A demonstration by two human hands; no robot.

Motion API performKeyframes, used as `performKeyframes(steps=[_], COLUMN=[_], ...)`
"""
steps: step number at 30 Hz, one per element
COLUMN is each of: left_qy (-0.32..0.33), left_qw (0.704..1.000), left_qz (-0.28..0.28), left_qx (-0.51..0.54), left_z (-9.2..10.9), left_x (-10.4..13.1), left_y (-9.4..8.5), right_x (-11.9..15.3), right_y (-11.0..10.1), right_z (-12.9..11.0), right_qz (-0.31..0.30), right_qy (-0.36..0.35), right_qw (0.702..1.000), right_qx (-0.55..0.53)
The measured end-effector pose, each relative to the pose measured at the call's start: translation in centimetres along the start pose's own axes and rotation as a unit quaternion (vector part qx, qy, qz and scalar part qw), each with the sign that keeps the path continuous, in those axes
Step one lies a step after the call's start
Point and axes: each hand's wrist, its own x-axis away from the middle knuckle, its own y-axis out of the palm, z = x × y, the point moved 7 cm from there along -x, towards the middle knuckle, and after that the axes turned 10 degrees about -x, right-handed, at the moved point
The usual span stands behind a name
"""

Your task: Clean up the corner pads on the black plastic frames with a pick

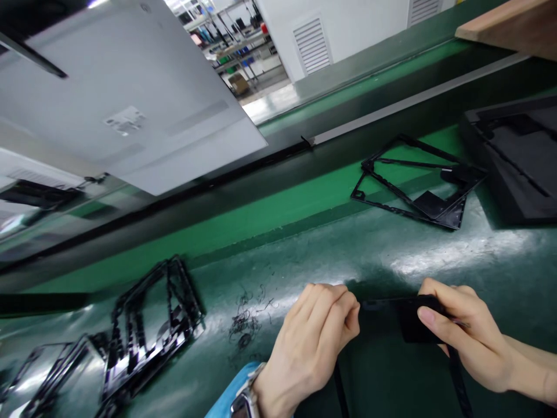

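A thin black plastic frame (413, 326) is held up in front of me, with a solid panel near its top right and narrow sides running down. My left hand (311, 342) is closed at its upper left corner, the fingers curled and the fingertips hidden. On the upper right corner, my right hand (472, 339) grips with the thumb on the front face and the fingers behind. A small thin thing sticks out by the right fingers; its kind I cannot make out. Left of my left hand, thin black shavings (248, 319) lie scattered on the green tabletop (217, 371).
Two similar black frames (418, 186) overlap at the back right, beside a dark foam-like tray (513, 168) with a frame in it. More frames (152, 325) are piled at the left. A large grey panel (143, 87) hangs over the back left.
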Motion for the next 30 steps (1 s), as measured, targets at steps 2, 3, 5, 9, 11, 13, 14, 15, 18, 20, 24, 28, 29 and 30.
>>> performKeyframes(steps=[2, 3, 5, 9, 11, 13, 14, 15, 18, 20, 24, 28, 29, 30], left_qy=[-0.001, -0.001, -0.005, -0.010, -0.011, -0.012, -0.014, -0.015, -0.027, -0.041, -0.069, -0.046, -0.037, -0.028], left_qw=[1.000, 1.000, 1.000, 0.999, 0.999, 0.999, 0.999, 0.998, 0.997, 0.995, 0.989, 0.993, 0.994, 0.996], left_qz=[0.009, 0.015, 0.026, 0.033, 0.029, 0.027, 0.029, 0.033, 0.037, 0.029, 0.005, 0.024, 0.029, 0.034], left_qx=[-0.003, -0.001, 0.005, 0.023, 0.031, 0.038, 0.041, 0.046, 0.065, 0.085, 0.130, 0.109, 0.096, 0.083], left_z=[0.0, 0.0, -0.1, -0.5, -0.7, -0.9, -1.0, -1.1, -1.4, -1.7, -2.1, -1.6, -1.4, -1.2], left_x=[0.1, 0.1, 0.1, 0.1, 0.0, -0.1, -0.2, -0.2, -0.3, -0.2, 0.0, -0.1, -0.2, -0.2], left_y=[0.1, 0.1, 0.1, 0.1, 0.0, -0.2, -0.3, -0.4, -0.6, -0.5, 0.0, 0.0, -0.1, -0.2], right_x=[0.0, 0.1, 0.1, -0.1, -0.2, -0.3, -0.3, -0.3, -0.3, -0.3, -0.2, -0.2, -0.2, -0.2], right_y=[0.0, -0.1, -0.1, -0.3, -0.3, -0.4, -0.5, -0.5, -0.5, -0.5, -0.4, -0.3, -0.3, -0.2], right_z=[0.1, 0.2, 0.3, 0.4, 0.3, 0.3, 0.3, 0.3, 0.3, 0.3, 0.2, 0.2, 0.2, 0.1], right_qz=[0.004, 0.006, 0.010, 0.005, -0.001, 0.000, 0.001, 0.003, 0.003, 0.005, 0.004, 0.003, 0.001, -0.002], right_qy=[0.005, 0.009, 0.015, 0.010, -0.006, -0.017, -0.019, -0.022, -0.028, -0.031, -0.031, -0.023, -0.023, -0.025], right_qw=[1.000, 1.000, 1.000, 1.000, 1.000, 0.999, 0.999, 0.999, 0.999, 0.999, 0.999, 0.999, 0.999, 0.999], right_qx=[-0.006, -0.010, -0.015, -0.018, -0.025, -0.032, -0.034, -0.035, -0.038, -0.040, -0.045, -0.045, -0.044, -0.044])
